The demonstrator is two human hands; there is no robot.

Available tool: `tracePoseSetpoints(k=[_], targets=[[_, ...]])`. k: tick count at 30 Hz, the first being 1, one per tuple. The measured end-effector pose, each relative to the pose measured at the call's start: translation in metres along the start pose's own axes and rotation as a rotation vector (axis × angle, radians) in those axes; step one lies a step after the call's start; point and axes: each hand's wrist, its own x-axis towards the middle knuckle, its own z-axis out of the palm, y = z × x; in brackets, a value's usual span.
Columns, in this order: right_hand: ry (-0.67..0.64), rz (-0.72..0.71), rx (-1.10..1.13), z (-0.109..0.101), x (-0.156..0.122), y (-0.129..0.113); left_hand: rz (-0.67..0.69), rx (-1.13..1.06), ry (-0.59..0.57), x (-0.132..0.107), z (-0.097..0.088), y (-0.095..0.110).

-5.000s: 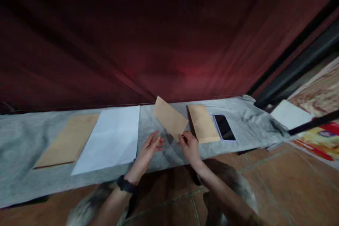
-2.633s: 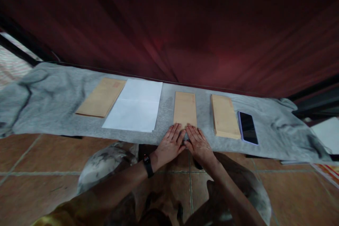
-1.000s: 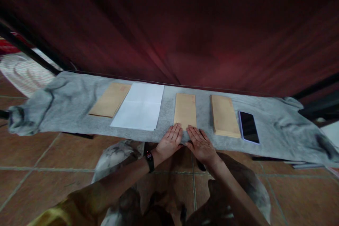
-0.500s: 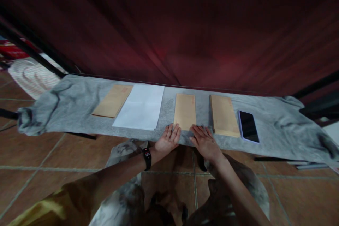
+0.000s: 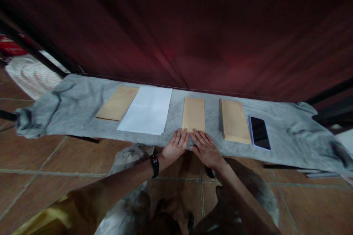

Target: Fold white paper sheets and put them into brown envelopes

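A brown envelope point(image 5: 193, 113) lies flat on the grey cloth point(image 5: 82, 93) straight ahead. My left hand point(image 5: 174, 145) and my right hand point(image 5: 205, 147) lie side by side, palms down and fingers stretched out, with their fingertips at the envelope's near edge. Neither hand holds anything. There is a black watch on my left wrist.
On the cloth, from left to right: another brown envelope point(image 5: 118, 102), a white sheet of paper point(image 5: 147, 110), a stack of brown envelopes point(image 5: 234, 120) and a dark phone point(image 5: 259, 132). A dark red curtain point(image 5: 176, 29) hangs behind. Brown floor tiles point(image 5: 55, 161) lie below.
Five seconds ago my right hand held the envelope up at an angle; it now lies flat. In the last half second both hands drew back together at its near edge.
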Motion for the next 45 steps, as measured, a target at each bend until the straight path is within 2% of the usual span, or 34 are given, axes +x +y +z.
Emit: tracePoseSetpoints(k=[11,15,20,25,30,37,45], targets=[[-0.141,0.075,0.012,-0.018,-0.003,0.016,-0.015,0.133,0.079,-0.002,0.0,0.004],[-0.15,0.085,0.022,-0.02,-0.005,0.027,-0.017,0.076,0.064,-0.001,-0.002,0.003],[-0.092,0.059,0.027,-0.02,-0.007,0.039,-0.041,-0.056,0.007,-0.001,-0.003,0.004],[-0.03,0.061,0.049,-0.02,-0.003,0.043,-0.051,-0.09,-0.015,-0.002,-0.003,0.004],[0.09,0.146,0.021,-0.013,0.004,0.038,-0.06,-0.079,-0.02,-0.001,-0.004,0.005],[0.237,0.336,-0.034,-0.001,0.014,0.027,-0.049,-0.124,-0.059,0.002,-0.009,0.004],[0.325,0.41,0.128,0.004,0.026,0.034,-0.07,-0.165,-0.06,0.002,-0.012,0.003]])
